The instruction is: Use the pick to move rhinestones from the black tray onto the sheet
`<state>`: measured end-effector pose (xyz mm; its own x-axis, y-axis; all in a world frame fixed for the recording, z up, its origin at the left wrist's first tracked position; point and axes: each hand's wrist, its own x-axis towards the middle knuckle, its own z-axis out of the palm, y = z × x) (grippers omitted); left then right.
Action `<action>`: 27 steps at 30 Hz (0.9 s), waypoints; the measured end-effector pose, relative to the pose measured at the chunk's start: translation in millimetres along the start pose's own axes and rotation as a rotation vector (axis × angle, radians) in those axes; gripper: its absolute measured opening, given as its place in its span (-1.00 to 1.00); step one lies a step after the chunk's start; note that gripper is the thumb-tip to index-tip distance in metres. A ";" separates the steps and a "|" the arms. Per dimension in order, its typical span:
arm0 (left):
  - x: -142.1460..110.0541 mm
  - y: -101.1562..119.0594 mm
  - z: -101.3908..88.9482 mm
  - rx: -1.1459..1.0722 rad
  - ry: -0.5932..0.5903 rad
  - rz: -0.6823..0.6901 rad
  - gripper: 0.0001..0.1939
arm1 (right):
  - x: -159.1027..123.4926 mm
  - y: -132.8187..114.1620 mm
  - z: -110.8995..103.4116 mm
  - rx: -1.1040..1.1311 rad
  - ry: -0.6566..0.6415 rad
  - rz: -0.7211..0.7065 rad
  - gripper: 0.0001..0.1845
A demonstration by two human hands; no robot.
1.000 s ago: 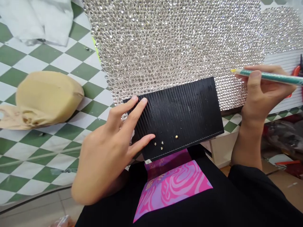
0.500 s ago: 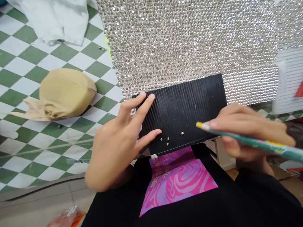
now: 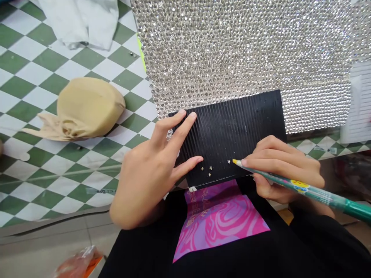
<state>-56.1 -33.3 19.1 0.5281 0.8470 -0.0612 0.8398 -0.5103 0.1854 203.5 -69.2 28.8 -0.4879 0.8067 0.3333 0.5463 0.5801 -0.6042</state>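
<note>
A black ridged tray [image 3: 232,123] lies tilted at the table's near edge, its far side over a sheet of rhinestones. My left hand [image 3: 153,170] rests on the tray's left end, fingers spread, two fingertips at the far edge and the thumb on the ridges. My right hand [image 3: 285,170], at the near right of the tray, grips a green pencil [image 3: 307,187]. Its yellow tip is very close to one tiny rhinestone [image 3: 228,161]; whether they touch, I cannot tell. A few more little rhinestones [image 3: 210,172] sit near my left thumb.
The glittering rhinestone sheet [image 3: 246,46] covers the table's far side. On the green-and-white checked tabletop [image 3: 72,166] are a knotted beige cloth bundle [image 3: 91,106] and a white cloth [image 3: 84,23]. A pink patterned piece [image 3: 223,227] lies over my lap.
My right hand has moved left across the tray, bringing the pencil tip up beside the single rhinestone. My left hand holds its place on the tray. The view has shifted slightly.
</note>
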 end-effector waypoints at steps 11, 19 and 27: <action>0.1 1.6 -2.1 -0.023 -0.022 -0.013 -0.34 | 3.8 -0.4 -0.2 0.024 -0.022 -0.063 -0.77; 0.9 1.1 -3.2 0.000 -0.010 0.014 -0.35 | 0.0 -2.8 2.0 0.014 0.027 -0.011 -0.73; 0.4 1.3 -3.6 0.000 -0.014 -0.001 -0.35 | -2.0 0.6 2.9 0.032 0.073 -0.017 -0.78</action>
<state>-55.3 -33.2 22.9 0.5286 0.8455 -0.0754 0.8406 -0.5090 0.1853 202.9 -70.8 25.6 -0.4454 0.8033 0.3954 0.5158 0.5912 -0.6200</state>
